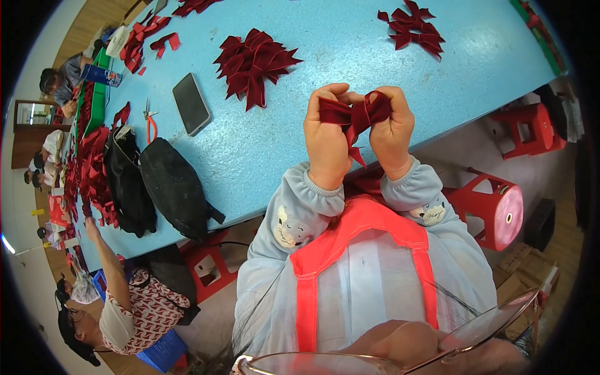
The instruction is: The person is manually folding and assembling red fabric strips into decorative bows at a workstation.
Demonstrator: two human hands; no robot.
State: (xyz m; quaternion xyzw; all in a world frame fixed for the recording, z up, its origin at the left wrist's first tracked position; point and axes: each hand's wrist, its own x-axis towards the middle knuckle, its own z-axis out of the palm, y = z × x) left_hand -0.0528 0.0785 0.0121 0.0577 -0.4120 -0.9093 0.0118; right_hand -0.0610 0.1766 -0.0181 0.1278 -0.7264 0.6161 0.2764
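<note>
Between my two hands, just over the table's near edge, is a dark red velvet bow (pixel 357 116) with one tail hanging down. My left hand (pixel 327 140) grips the bow's left loop, fingers curled behind it. On the other side my right hand (pixel 392 131) pinches the right loop close to the knot. Beyond my hands a pile of similar red bows (pixel 255 65) lies on the blue table (pixel 337 44). A smaller heap of bows (pixel 414 28) sits farther to the right.
Left of the pile lie a dark phone (pixel 192 104), orange-handled pliers (pixel 150 128) and two black pouches (pixel 175 184). Loose red ribbon (pixel 94 169) and a green bin (pixel 97 100) line the left side. A co-worker (pixel 134 306) reaches in there. Red stools (pixel 484 206) stand at the right.
</note>
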